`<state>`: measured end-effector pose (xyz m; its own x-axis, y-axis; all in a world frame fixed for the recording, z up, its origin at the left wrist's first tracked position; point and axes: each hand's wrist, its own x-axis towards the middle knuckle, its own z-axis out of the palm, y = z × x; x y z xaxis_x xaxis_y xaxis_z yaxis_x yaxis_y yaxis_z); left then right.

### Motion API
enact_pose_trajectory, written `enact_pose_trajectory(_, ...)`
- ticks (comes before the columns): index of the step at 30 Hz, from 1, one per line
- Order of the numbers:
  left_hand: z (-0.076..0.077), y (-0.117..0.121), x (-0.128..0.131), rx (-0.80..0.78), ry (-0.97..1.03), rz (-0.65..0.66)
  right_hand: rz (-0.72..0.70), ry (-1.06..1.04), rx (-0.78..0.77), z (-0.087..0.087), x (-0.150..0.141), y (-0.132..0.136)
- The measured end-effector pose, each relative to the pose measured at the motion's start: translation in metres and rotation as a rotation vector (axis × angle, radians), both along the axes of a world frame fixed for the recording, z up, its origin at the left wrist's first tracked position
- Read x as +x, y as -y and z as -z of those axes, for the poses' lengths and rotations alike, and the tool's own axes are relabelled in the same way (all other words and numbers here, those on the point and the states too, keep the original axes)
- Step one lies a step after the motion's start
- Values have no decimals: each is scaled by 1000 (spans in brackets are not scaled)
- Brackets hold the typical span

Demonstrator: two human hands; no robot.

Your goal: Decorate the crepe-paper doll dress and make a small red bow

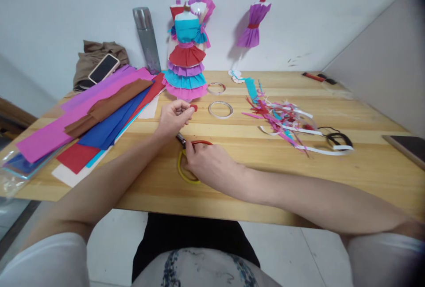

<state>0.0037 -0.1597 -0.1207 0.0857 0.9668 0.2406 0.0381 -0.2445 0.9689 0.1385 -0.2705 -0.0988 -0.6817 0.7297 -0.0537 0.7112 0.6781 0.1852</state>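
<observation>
My left hand [173, 118] is closed in a pinch on a small piece of red paper [194, 108], just in front of the dressed doll form. Below it, my right hand [214, 165] has its fingers around scissors [179, 165] with one red and one yellow handle. The scissors lie low at the tabletop, their dark blades pointing up and left, partly behind my left forearm. The nearest doll form [187, 32] wears a tiered crepe-paper dress in turquoise, red, purple and pink. Two rolls of tape, one nearer [212, 114] and one farther [217, 92], lie right of my left hand.
Layered crepe-paper sheets [109, 119] cover the left side, with a phone [104, 68], brown cloth [99, 48] and bottle [148, 41] behind. At right lie paper scraps [282, 121], a black cord [341, 140] and a dark device [407, 147]. A purple-dressed form [254, 26] stands behind.
</observation>
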Motion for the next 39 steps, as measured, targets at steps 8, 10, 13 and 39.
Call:
enact_pose_trajectory(8,12,0,6,-155,81,-9,-4,-275,-100,7,21,-59)
enact_pose_trajectory(10,14,-2,6,-184,108,-30,-180,-448,-161,23,39,-77)
enact_pose_trajectory(13,16,-4,5,-219,152,-71,-408,-545,-212,41,70,-91)
enact_pose_trajectory(39,-32,-22,63,-99,256,197,410,-1401,-430,-20,107,-101)
